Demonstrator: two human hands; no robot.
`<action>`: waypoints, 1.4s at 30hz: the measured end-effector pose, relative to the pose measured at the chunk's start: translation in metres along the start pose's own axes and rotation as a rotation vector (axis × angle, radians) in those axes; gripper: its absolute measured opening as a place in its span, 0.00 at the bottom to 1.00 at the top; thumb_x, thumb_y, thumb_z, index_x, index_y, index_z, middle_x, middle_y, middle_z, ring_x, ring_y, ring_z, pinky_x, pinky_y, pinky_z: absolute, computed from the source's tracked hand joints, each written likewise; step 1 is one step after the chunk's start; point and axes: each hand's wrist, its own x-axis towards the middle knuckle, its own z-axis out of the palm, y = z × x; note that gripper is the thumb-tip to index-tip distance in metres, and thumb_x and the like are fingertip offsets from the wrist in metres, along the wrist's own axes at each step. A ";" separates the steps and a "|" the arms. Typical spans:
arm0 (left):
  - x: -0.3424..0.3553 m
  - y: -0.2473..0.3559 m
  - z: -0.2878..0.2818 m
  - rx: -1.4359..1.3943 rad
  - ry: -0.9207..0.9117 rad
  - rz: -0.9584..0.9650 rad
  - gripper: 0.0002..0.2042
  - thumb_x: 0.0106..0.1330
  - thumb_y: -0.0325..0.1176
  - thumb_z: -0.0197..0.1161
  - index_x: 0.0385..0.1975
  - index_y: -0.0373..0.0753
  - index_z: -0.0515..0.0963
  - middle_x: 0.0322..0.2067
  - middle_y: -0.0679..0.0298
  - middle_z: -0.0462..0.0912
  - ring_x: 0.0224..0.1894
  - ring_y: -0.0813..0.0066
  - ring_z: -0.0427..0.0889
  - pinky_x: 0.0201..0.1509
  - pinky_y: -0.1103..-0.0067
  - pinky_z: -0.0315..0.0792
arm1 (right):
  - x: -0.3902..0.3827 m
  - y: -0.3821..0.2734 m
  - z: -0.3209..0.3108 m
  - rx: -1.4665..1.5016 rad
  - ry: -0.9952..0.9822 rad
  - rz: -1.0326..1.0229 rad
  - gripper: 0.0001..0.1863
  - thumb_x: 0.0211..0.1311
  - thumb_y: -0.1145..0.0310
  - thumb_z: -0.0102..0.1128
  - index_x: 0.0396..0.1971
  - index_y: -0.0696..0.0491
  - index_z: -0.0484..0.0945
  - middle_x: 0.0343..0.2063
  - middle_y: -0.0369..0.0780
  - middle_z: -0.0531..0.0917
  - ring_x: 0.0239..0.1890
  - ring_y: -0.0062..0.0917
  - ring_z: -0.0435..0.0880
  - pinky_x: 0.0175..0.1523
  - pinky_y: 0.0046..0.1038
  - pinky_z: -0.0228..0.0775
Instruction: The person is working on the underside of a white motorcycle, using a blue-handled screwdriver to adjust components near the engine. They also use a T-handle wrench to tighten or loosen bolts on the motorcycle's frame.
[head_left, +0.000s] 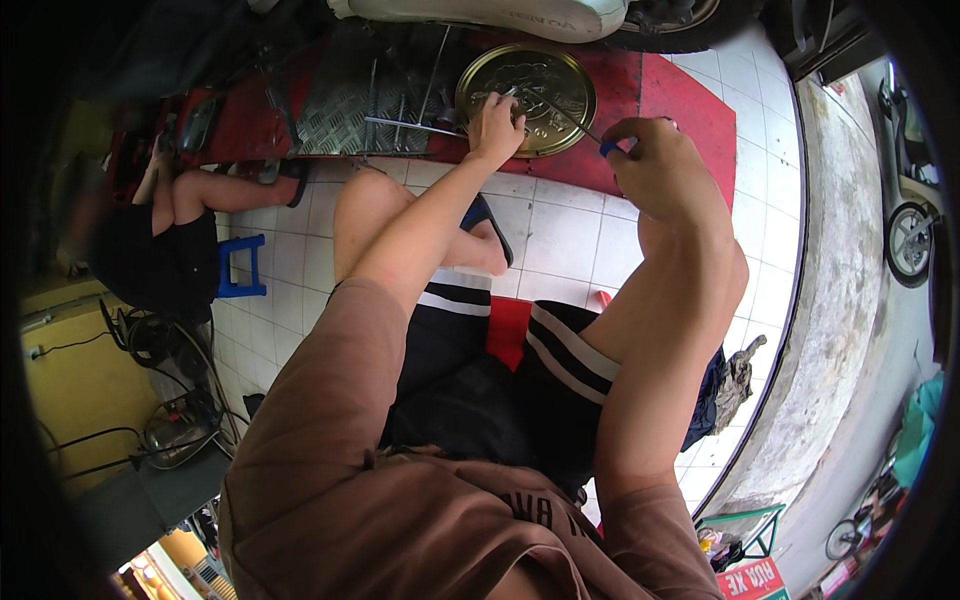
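Note:
A round gold-coloured metal tray [575, 75] rests on a red platform, with small metal parts in it. Over the near left part of this tray is my left hand [497, 127], its fingers bent and drawn together at a small part I cannot make out. My right hand [655, 160] is closed round a blue-handled tool [609, 147] to the right of the tray. The tool's thin dark shaft slants up and left over the tray toward my left fingertips. A metal rod [405, 124] lies just left of my left hand.
The red platform [690, 125] carries a metal tread plate [335, 110] with more thin rods. Above hangs a motorcycle's underside [560, 18]. Another person's legs [235, 188] are at the left, near a blue stool [242, 267]. A parked motorbike wheel [910, 245] stands far right.

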 end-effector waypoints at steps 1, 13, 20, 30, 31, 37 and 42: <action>0.004 -0.003 0.003 0.033 0.042 -0.021 0.11 0.55 0.34 0.65 0.37 0.42 0.77 0.40 0.60 0.76 0.42 0.55 0.78 0.45 0.65 0.74 | -0.002 0.000 0.000 0.011 0.008 -0.006 0.17 0.52 0.68 0.55 0.42 0.50 0.83 0.39 0.47 0.84 0.45 0.41 0.82 0.55 0.35 0.69; 0.038 -0.005 0.012 0.094 -0.032 0.182 0.09 0.53 0.31 0.66 0.34 0.42 0.82 0.39 0.63 0.77 0.47 0.61 0.74 0.51 0.67 0.70 | -0.004 0.004 -0.002 0.047 0.062 -0.018 0.17 0.52 0.67 0.55 0.42 0.51 0.83 0.34 0.51 0.83 0.42 0.45 0.81 0.53 0.37 0.70; 0.041 -0.009 0.013 0.409 -0.150 0.394 0.08 0.57 0.31 0.57 0.35 0.43 0.81 0.39 0.65 0.79 0.49 0.66 0.74 0.55 0.66 0.65 | -0.006 0.003 0.000 0.080 0.033 -0.048 0.14 0.59 0.71 0.55 0.43 0.56 0.80 0.26 0.46 0.81 0.29 0.32 0.81 0.37 0.30 0.70; 0.043 0.010 0.022 0.480 -0.303 0.319 0.12 0.63 0.32 0.52 0.43 0.44 0.80 0.45 0.63 0.80 0.57 0.65 0.73 0.63 0.65 0.63 | 0.000 0.008 0.005 0.366 -0.001 -0.116 0.11 0.58 0.74 0.54 0.40 0.58 0.80 0.18 0.39 0.75 0.21 0.21 0.73 0.29 0.26 0.64; 0.041 0.009 0.023 0.474 -0.302 0.313 0.12 0.62 0.32 0.52 0.43 0.43 0.80 0.45 0.62 0.80 0.57 0.65 0.73 0.63 0.64 0.62 | -0.002 0.005 0.005 0.349 -0.015 -0.110 0.11 0.58 0.74 0.54 0.40 0.58 0.80 0.18 0.39 0.75 0.21 0.21 0.74 0.29 0.26 0.64; 0.032 -0.011 0.027 0.325 -0.244 0.219 0.15 0.54 0.33 0.61 0.42 0.40 0.75 0.45 0.59 0.77 0.56 0.59 0.73 0.57 0.65 0.68 | 0.003 0.015 0.009 0.222 -0.055 -0.170 0.12 0.58 0.76 0.51 0.40 0.61 0.78 0.21 0.43 0.80 0.21 0.24 0.78 0.28 0.26 0.67; 0.034 0.001 0.004 -0.115 -0.049 0.035 0.08 0.53 0.23 0.59 0.34 0.38 0.76 0.26 0.54 0.80 0.34 0.57 0.82 0.37 0.67 0.75 | 0.000 0.015 0.002 0.304 -0.011 -0.140 0.12 0.57 0.76 0.51 0.40 0.60 0.79 0.21 0.44 0.81 0.21 0.25 0.80 0.28 0.28 0.69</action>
